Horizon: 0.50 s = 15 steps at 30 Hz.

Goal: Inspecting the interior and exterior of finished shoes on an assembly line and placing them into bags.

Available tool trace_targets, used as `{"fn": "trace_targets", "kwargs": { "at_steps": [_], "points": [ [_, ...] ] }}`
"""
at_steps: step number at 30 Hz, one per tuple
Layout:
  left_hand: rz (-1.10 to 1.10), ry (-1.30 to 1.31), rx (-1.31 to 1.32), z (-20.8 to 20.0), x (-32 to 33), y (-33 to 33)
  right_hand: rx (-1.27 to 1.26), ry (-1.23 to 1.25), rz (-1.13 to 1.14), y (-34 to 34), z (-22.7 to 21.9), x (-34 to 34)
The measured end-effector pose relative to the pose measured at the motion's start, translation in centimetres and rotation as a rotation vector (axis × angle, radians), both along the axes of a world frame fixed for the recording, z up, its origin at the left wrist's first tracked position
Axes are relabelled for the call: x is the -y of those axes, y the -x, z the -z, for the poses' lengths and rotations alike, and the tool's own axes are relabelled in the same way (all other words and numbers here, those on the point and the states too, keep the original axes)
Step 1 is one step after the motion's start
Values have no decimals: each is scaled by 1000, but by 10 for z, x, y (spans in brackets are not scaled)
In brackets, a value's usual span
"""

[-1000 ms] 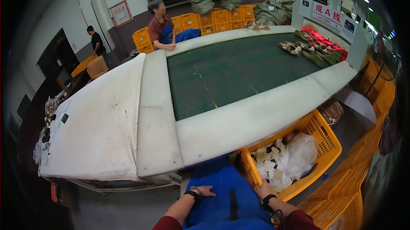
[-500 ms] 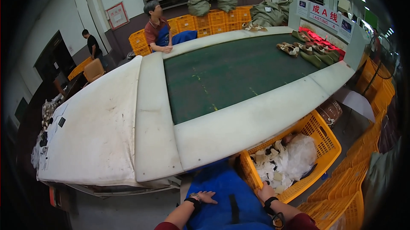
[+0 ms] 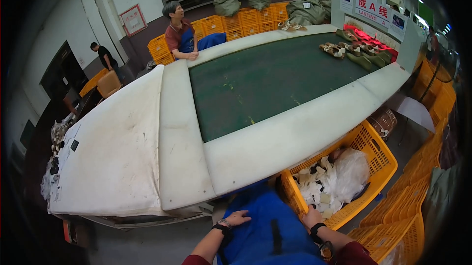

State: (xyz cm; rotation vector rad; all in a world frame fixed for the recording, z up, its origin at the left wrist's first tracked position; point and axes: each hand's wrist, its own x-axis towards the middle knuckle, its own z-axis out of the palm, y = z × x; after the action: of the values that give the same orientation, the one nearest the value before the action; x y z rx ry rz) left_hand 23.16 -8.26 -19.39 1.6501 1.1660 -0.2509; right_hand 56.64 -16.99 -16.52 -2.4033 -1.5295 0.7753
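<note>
My left hand (image 3: 237, 218) lies on the blue apron (image 3: 275, 216) over my lap, fingers stretched out and holding nothing. At the near left corner of a yellow plastic crate (image 3: 290, 191), my right hand (image 3: 312, 217) grips the rim; its fingertips are partly hidden. White and dark scraps (image 3: 314, 186) fill part of this crate, beside a crumpled clear plastic bag (image 3: 352, 174). Both wrists wear dark bands.
A green conveyor belt (image 3: 265, 83) with a pale border (image 3: 295, 134) stretches ahead, carrying several shoes (image 3: 364, 54) at its far right. A cloth-covered table (image 3: 108, 157) adjoins on the left. A co-worker (image 3: 182, 34) leans on the far border. Stacked yellow crates (image 3: 393, 230) stand at right.
The view has shifted slightly. My left hand's fingers are less spread on the apron, while my right hand stays on the crate rim. The co-worker's head has tilted up.
</note>
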Motion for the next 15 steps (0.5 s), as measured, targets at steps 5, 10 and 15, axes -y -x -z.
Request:
{"fn": "trace_targets", "kwargs": {
  "at_steps": [5,10,15],
  "points": [
    [-11,-359,-189,27,5,55,-25,-16,-2,7,-2,2],
    [274,-332,-458,7,11,10,-1,-1,0,1,-9,0],
    [387,-120,-525,1,12,-5,-11,-63,-29,-2,8,-3]
  ]
}}
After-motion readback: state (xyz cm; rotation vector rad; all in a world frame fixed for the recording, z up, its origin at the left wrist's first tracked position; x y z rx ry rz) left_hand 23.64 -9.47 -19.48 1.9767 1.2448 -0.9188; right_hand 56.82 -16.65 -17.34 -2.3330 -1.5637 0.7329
